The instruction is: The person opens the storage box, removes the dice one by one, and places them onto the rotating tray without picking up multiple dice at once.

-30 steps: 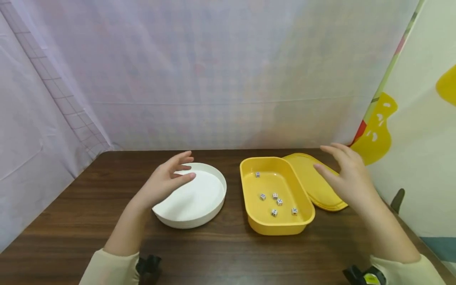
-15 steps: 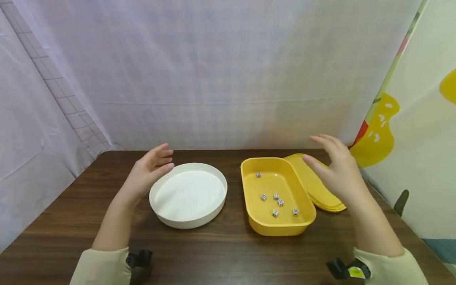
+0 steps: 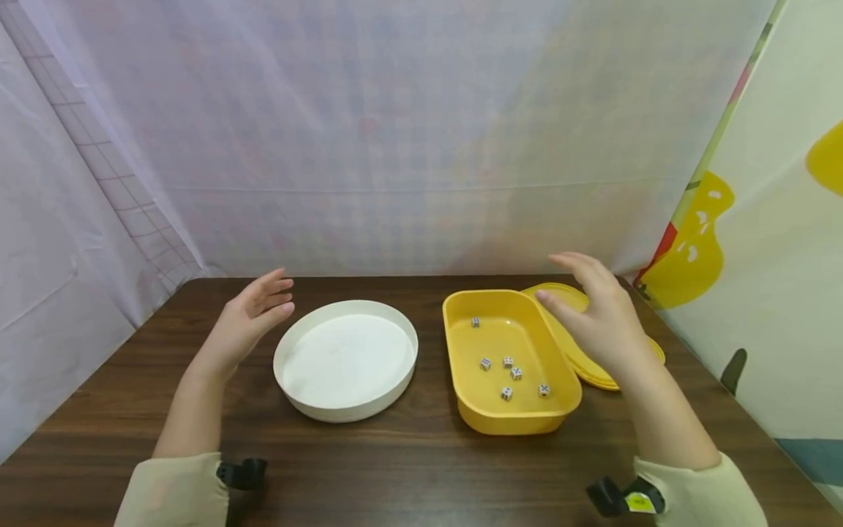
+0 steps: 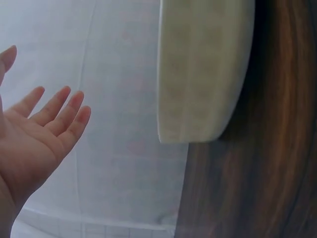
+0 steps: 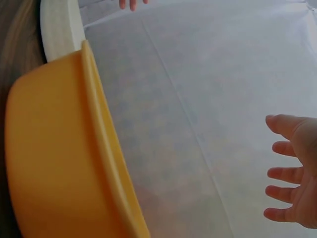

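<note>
My left hand hovers at the left of a round white tray with a low rim, fingers spread and nothing in them. In the left wrist view the palm of that left hand faces the tray's side wall. Over on the right, my right hand is held in the air above a yellow lid, also holding nothing. Between the hands stands a yellow rectangular container. Several small white dice lie scattered on its floor. Fingers of the right hand look relaxed in the right wrist view.
Everything rests on a dark wooden table. A pale checked curtain hangs behind its far edge. Along the right side is a wall covering with yellow shapes. The lid lies partly behind the container's right side.
My left hand has moved left, from over the white tray to beside it. My right hand has shifted left toward the yellow container. The tray, container and dice have stayed put.
</note>
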Motion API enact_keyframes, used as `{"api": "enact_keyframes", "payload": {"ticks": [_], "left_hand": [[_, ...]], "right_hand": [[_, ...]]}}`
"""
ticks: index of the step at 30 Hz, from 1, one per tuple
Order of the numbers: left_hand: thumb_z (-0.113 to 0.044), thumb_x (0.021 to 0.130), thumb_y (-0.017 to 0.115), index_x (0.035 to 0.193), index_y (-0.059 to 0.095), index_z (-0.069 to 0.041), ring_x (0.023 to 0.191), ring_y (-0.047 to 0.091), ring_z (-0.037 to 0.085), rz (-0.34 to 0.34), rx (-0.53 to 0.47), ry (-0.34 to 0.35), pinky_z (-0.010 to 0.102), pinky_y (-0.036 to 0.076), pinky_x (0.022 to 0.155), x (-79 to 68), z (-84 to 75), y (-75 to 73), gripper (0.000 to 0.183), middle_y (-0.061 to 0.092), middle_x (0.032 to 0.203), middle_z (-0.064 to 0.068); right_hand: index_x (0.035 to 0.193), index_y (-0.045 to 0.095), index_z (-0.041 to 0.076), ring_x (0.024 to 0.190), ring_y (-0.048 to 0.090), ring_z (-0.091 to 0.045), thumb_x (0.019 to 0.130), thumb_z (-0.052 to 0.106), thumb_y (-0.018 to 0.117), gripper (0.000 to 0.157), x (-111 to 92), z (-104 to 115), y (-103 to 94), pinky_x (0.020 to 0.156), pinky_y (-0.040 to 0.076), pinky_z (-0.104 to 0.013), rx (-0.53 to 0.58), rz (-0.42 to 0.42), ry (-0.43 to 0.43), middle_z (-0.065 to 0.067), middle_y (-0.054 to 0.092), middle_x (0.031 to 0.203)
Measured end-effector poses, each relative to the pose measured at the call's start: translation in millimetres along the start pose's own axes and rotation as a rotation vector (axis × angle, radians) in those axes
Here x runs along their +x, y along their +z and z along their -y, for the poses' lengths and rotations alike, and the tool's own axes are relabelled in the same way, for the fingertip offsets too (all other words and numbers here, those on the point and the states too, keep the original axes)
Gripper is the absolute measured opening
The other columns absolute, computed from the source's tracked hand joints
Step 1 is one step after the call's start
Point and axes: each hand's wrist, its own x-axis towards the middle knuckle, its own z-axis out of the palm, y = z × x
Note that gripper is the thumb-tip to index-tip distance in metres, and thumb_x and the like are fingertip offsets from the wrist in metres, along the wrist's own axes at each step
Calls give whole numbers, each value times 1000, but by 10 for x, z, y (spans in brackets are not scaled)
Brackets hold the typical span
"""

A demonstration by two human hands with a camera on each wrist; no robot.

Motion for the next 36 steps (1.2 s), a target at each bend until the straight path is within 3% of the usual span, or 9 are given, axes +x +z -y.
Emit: {"api": "enact_keyframes", "payload": {"ticks": [14, 28, 32, 36], "left_hand": [[-19, 98, 57, 152, 17, -1, 135, 28, 40, 70, -31, -59, 54, 23, 106, -57, 218, -148, 70, 27, 150, 24], [-21, 97, 58, 152, 18, -3, 136, 22, 44, 170, -26, -123, 63, 17, 104, -108, 494, -226, 70, 23, 152, 25], [-15, 97, 56, 151, 17, 1, 134, 27, 46, 205, -42, -105, 59, 20, 104, -130, 539, -235, 69, 23, 150, 28], [-11, 96, 56, 150, 16, 4, 131, 30, 47, 243, -56, -91, 36, 33, 101, -139, 585, -244, 68, 23, 149, 30]], "right_hand": [[133, 54, 7, 130, 33, -39, 91, 34, 66, 51, 12, -77, 289, 101, 27, -59, -48, 125, -15, -17, 42, 142], [128, 57, 4, 126, 36, -43, 89, 30, 70, 48, -4, -174, 506, 101, 26, -59, -149, 215, -61, -21, 44, 138], [127, 58, 4, 126, 35, -44, 89, 32, 70, 48, -15, -198, 545, 102, 25, -60, -181, 238, -71, -22, 45, 137], [126, 59, 5, 127, 35, -44, 88, 32, 70, 48, -25, -216, 580, 102, 23, -61, -211, 253, -88, -23, 45, 137]]}}
